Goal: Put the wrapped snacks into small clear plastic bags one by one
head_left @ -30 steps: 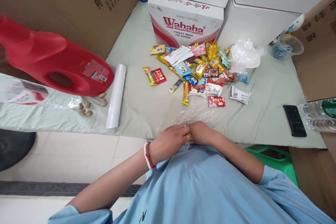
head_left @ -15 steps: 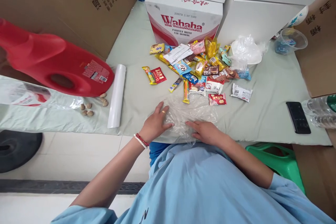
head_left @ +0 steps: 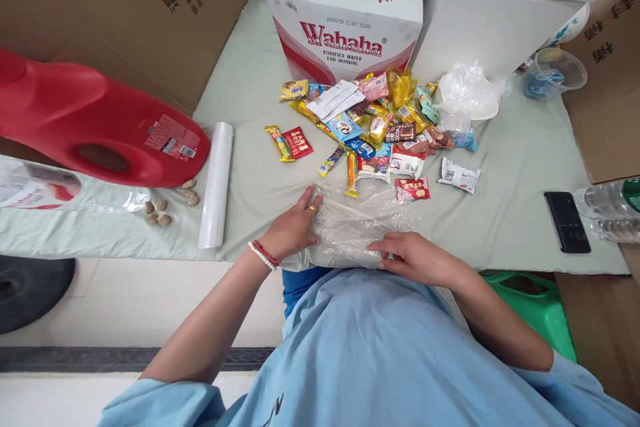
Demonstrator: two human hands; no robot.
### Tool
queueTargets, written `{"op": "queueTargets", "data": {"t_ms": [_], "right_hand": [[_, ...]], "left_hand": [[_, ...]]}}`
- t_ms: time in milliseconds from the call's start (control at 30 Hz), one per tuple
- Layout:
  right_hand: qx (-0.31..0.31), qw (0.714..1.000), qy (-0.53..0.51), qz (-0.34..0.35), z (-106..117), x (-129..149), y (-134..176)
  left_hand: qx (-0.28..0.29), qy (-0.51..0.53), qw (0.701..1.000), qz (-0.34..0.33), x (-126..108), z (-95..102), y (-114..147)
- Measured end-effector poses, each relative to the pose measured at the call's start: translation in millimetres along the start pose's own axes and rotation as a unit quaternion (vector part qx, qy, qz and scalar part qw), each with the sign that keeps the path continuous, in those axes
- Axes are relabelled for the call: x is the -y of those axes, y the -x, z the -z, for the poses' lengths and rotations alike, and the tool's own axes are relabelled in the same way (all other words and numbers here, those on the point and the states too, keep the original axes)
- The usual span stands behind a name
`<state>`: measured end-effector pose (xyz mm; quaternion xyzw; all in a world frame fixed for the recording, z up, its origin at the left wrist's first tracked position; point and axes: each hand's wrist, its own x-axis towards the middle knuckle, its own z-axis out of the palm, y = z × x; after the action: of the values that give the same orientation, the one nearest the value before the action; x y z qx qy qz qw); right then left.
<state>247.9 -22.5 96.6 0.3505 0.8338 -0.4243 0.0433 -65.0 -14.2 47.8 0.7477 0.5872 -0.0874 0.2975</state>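
Observation:
A clear plastic bag [head_left: 357,223] lies flat on the pale green cloth [head_left: 270,180] at the table's near edge. My left hand [head_left: 293,227] presses on its left side with fingers spread; a ring shows on one finger and bead bracelets on the wrist. My right hand [head_left: 417,257] rests on the bag's near right edge, fingers pinching the film. Just beyond the bag lies a heap of several wrapped snacks [head_left: 373,130].
A red jug [head_left: 100,127] lies on its side at left, beside a white roll [head_left: 216,183] and several nuts [head_left: 165,207]. A Wahaha box [head_left: 345,33] stands at the back. A phone [head_left: 567,221] and water bottles [head_left: 613,210] lie right. Green stool [head_left: 530,307] below.
My hands, joined at the table edge a second ago, have parted and spread the clear bag flat. My right hand has since slid a little toward the right.

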Motion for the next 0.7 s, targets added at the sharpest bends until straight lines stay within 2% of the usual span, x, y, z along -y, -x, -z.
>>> {"op": "queueTargets", "data": {"t_ms": [100,167,267,333,400,467,500,567,633,667,700], "right_hand": [[0.008,0.995,0.097,0.027,5.3,15.8,-25.5],[0.064,0.984,0.151,0.064,0.2,21.7,-45.9],[0.157,0.962,0.156,0.158,-20.0,28.4,-70.9],[0.172,0.953,0.16,0.19,-37.2,33.7,-81.9],[0.164,0.952,0.184,0.182,-51.8,39.9,-89.6],[0.149,0.953,0.207,0.161,-61.1,45.7,-95.6],[0.141,0.955,0.211,0.152,-64.1,48.0,-98.4],[0.127,0.959,0.209,0.142,-69.2,50.9,-103.8],[0.117,0.967,0.181,0.132,-75.2,51.9,-108.7],[0.109,0.974,0.157,0.123,-78.5,52.2,-110.6],[0.1,0.98,0.132,0.113,-81.2,52.5,-111.6]], "left_hand": [[0.015,-0.006,1.0,-0.011,3.2,5.4,-5.9],[0.021,-0.003,1.0,-0.012,4.7,6.0,-8.9],[0.019,0.013,1.0,-0.021,8.9,5.7,-11.6],[0.009,0.026,0.999,-0.024,12.1,8.1,-9.7],[-0.013,0.042,0.999,-0.013,11.4,14.3,-1.3],[-0.075,0.049,0.996,0.027,1.6,22.9,15.1],[-0.131,0.048,0.989,0.056,-7.6,27.0,25.4],[-0.279,0.046,0.953,0.109,-33.3,31.2,46.3],[-0.404,0.069,0.905,0.116,-61.1,26.6,59.6],[-0.428,0.093,0.894,0.092,-72.3,20.3,61.1],[-0.421,0.113,0.898,0.061,-79.8,11.8,58.7]]}}
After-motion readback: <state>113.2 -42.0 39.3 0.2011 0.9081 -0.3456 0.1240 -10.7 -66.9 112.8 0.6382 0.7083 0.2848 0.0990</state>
